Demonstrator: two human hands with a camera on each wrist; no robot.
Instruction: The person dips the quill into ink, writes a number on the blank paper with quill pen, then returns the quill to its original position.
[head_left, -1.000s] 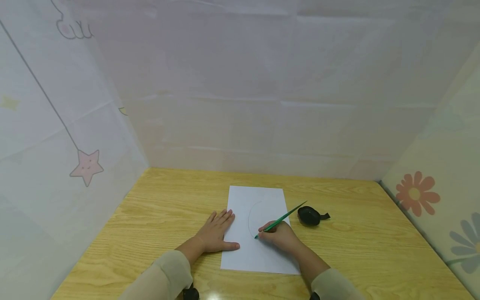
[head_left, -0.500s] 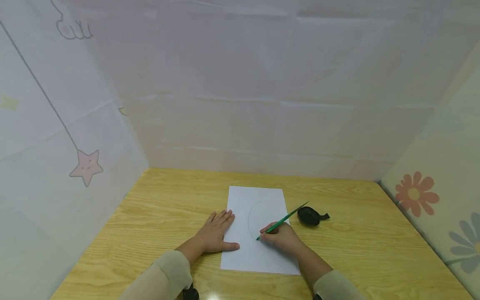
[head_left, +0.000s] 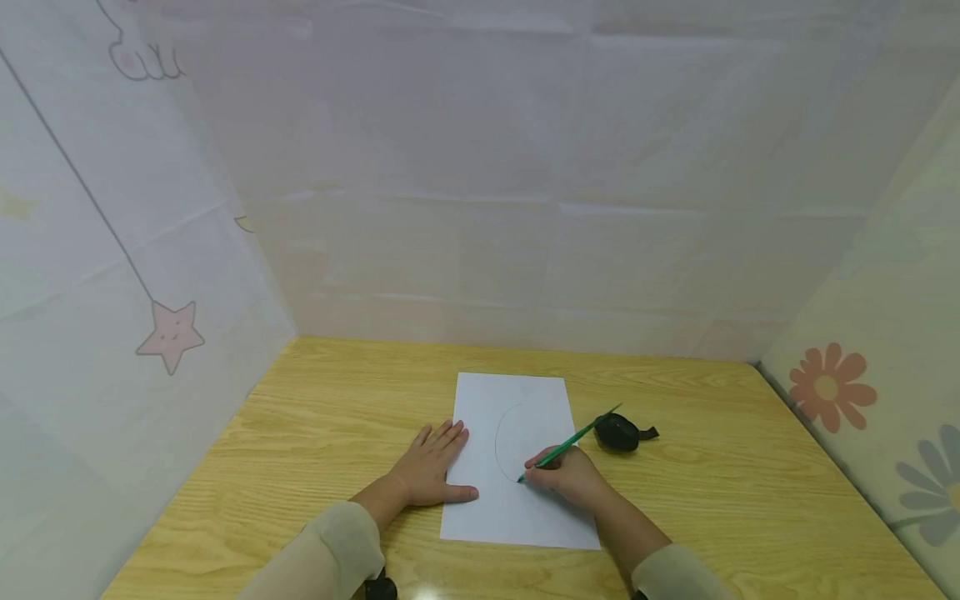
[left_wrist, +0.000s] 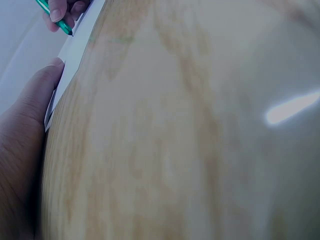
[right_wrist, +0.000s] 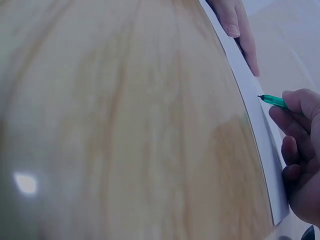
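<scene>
"What's closest to us?"

"Two pale sleeves (head_left: pixel 330 537), a black piece (head_left: pixel 381 586) showing at the left cuff, and then two hands, well apart from each other."

"How is each one?"

"The left hand (head_left: pixel 429 469) lies flat, its fingers straight and the thumb spread wide from them. It rests over the left edge of the paper (head_left: pixel 480 521) and holds nothing. The right hand (head_left: pixel 566 481) is curled, pinching a pen (head_left: pixel 573 438) between thumb and fingers."

"How many sheets, how many pens?"

"One of each. The white sheet lies on the table (head_left: pixel 300 450), between the hands and partly beneath both. The pen is green with a dark tip, and it leans up to the right."

"Anything drawn?"

"One thin curved line (head_left: pixel 496 442), bowed to the left. The pen's tip is at its lower end."

"And past the paper?"

"One rounded black object (head_left: pixel 617 433) with a short tab, just beside the sheet's right edge. Farther off, one pale cloth backdrop (head_left: pixel 450 167) stands behind the table."
</scene>
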